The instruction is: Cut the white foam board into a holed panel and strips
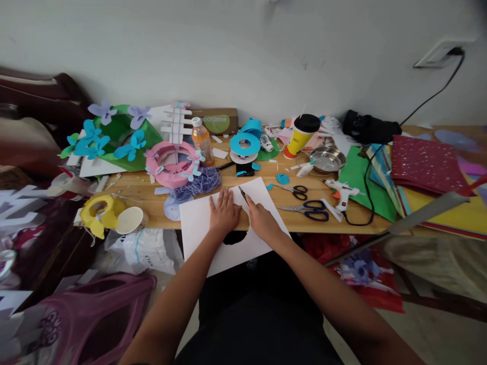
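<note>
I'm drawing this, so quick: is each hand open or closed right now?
Left hand: open, flat on the large white paper sheet.
Right hand: closed, its grip around a thin black pen-like tool.

Soft dim indoor light, blurred, stretched edges

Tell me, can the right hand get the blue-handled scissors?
Probably yes. The scissors lie beside the white paper, and nothing stands between them and the right hand. But that hand is holding a thin dark tool, so it would likely have to put that down first.
</note>
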Demonstrator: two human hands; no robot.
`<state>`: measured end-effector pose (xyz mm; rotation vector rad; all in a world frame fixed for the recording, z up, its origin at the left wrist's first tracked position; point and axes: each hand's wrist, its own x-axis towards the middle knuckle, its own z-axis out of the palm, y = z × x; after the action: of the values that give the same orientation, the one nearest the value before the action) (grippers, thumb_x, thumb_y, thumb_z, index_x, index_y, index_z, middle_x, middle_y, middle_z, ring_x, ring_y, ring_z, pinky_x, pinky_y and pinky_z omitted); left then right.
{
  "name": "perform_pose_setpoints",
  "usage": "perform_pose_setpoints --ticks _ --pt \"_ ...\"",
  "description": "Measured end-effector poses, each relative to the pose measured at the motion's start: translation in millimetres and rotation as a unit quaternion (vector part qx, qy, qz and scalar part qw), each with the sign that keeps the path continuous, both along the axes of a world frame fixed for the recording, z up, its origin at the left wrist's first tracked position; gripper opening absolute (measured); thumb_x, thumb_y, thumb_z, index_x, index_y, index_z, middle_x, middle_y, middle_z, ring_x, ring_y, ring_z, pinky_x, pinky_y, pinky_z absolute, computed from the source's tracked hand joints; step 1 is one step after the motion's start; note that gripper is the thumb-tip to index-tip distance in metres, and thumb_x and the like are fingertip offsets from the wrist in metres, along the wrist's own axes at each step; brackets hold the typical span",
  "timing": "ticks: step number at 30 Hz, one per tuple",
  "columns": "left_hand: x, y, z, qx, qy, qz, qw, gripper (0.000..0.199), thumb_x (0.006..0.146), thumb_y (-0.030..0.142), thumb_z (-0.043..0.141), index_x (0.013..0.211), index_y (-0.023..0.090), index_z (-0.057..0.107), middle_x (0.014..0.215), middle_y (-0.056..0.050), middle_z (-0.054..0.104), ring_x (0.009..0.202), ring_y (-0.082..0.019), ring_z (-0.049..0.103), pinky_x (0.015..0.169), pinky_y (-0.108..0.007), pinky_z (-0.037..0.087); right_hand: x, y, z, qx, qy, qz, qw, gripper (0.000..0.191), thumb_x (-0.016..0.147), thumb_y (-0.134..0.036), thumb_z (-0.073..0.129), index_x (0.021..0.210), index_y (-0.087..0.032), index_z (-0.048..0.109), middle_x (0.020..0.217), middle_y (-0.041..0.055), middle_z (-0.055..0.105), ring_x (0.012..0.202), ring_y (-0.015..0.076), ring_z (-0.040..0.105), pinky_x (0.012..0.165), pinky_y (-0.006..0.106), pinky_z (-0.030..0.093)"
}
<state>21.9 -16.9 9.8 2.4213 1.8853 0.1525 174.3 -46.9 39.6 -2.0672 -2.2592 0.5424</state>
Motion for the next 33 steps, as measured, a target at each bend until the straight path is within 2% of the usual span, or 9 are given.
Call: perform_pose_setpoints --ticks 3,8,11,21,27,33 --pt "0.5 -0.2 -0.5 0.006 0.002 -0.002 1.0 0.064 0.101 0.048 0.023 0.157 0.016 0.027 0.166 -0.009 0.017 0.154 -0.024 0.01 0.123 -0.056 -0.001 -2.9 10.2 1.6 -0.005 -0.022 0.011 1.0 0.053 0.107 -0.029 0.02 0.159 -0.025 0.013 0.114 0.0123 0.06 0.093 0.0226 0.067 0.079 0.032 0.047" --pt "1.5 -0.4 1.4 0.0 0.002 -0.008 1.0 0.059 0.101 0.047 0.027 0.156 0.028 0.028 0.166 -0.007 0.018 0.154 -0.025 0.011 0.122 -0.059 0.0 -7.0 22.1 8.4 -0.016 -0.043 0.029 0.999 0.054 0.104 -0.024 0.025 0.158 -0.021 0.015 0.115 0.0146 0.06 0.094 0.0239 0.067 0.078 0.032 0.049" --pt "2.7 -0.6 3.6 -0.013 0.005 -0.003 1.0 0.058 0.101 0.047 0.026 0.157 0.029 0.027 0.167 -0.006 0.018 0.154 -0.025 0.011 0.122 -0.059 -0.001 -10.6 21.6 8.4 -0.018 -0.05 0.03 0.998 0.055 0.104 -0.024 0.027 0.158 -0.02 0.014 0.116 0.0162 0.059 0.093 0.0237 0.067 0.078 0.032 0.049" --pt "5.8 -1.9 4.9 -0.022 0.005 0.007 1.0 0.059 0.101 0.047 0.025 0.157 0.028 0.026 0.167 -0.006 0.016 0.154 -0.025 0.009 0.121 -0.061 -0.002 -6.3 0.8 5.6 -0.02 -0.096 0.051 0.994 0.059 0.103 -0.019 0.023 0.159 -0.019 0.006 0.116 0.0165 0.058 0.088 0.0233 0.069 0.072 0.032 0.051" --pt "6.2 -1.8 4.3 -0.023 0.003 0.011 1.0 0.059 0.101 0.047 0.026 0.157 0.028 0.027 0.167 -0.004 0.015 0.154 -0.025 0.009 0.121 -0.06 -0.002 -2.9 -20.3 4.2 -0.025 -0.098 0.049 0.994 0.068 0.101 -0.016 0.029 0.159 -0.022 -0.005 0.115 0.0153 0.058 0.083 0.0224 0.068 0.069 0.031 0.051" --pt "6.2 -2.0 5.0 -0.019 0.003 0.007 1.0 0.059 0.101 0.047 0.024 0.157 0.028 0.027 0.167 -0.005 0.015 0.154 -0.024 0.009 0.121 -0.06 -0.002 -1.0 -40.9 8.8 -0.031 -0.112 0.05 0.992 0.065 0.102 -0.016 0.027 0.16 -0.02 -0.002 0.108 0.0138 0.059 0.078 0.0219 0.069 0.065 0.031 0.052"
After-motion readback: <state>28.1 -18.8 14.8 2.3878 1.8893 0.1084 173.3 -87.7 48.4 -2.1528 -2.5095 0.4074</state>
